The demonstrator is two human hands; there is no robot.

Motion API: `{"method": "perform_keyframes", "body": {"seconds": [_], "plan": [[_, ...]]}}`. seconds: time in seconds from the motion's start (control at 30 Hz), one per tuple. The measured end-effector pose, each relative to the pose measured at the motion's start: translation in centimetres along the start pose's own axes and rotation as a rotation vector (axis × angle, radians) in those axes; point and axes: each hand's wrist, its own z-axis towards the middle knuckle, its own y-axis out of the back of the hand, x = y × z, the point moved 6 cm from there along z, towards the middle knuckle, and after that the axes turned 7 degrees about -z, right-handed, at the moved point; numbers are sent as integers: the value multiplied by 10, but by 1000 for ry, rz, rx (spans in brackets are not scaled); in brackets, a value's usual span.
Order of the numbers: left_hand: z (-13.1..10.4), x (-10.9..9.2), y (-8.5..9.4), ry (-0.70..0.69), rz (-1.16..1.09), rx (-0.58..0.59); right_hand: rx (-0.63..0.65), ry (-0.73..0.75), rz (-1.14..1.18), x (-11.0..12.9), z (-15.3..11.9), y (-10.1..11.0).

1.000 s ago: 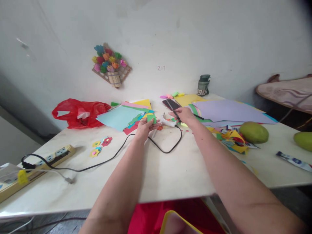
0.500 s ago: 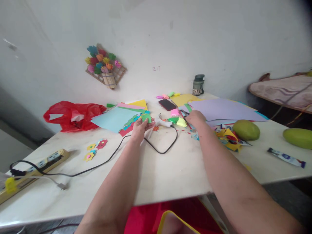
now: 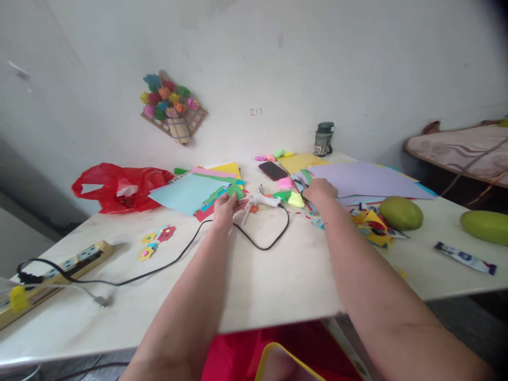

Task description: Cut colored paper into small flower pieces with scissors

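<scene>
My left hand [image 3: 224, 211] pinches a small rounded piece of green paper [image 3: 236, 191] between thumb and fingers, above the table. Just right of it lies a white glue gun [image 3: 262, 199] with a black cord. My right hand [image 3: 322, 191] is closed at the handles of a pair of scissors [image 3: 302, 182], whose blades point away to the upper left; the fingers partly hide the handles. Beside the scissors sit pink, green and yellow clay packs [image 3: 296, 199]. Small cut paper flowers [image 3: 146, 253] lie on the left of the table.
Coloured sheets [image 3: 186, 193] and a red plastic bag [image 3: 119, 185] lie left; a purple sheet [image 3: 361, 177] lies right. A phone [image 3: 272, 170], paper scraps [image 3: 371, 225], green fruit [image 3: 400, 212], a tube [image 3: 464, 257] and a power strip [image 3: 89, 259] surround the work area.
My left hand has shifted slightly left with the green paper, which now shows at a different tilt. My right hand stays at the scissors, moved only a little.
</scene>
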Motion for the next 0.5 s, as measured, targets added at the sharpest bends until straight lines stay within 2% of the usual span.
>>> {"method": "perform_keyframes", "body": {"seconds": [0.07, 0.2, 0.3, 0.43, 0.5], "plan": [[0, 0, -1, -5, -2, -1, -37, 34, -8, 14, -7, 9], [1, 1, -2, -4, 11, 17, -103, 357, -2, 66, -34, 18], [1, 1, -2, 1, 43, 19, -120, 661, -54, 105, -63, 9], [-2, -1, -2, -12, 91, 9, -121, 859, -106, 131, -86, -11], [-3, -2, -3, -16, 96, -4, -135, 901, -130, 137, -92, -17]]}}
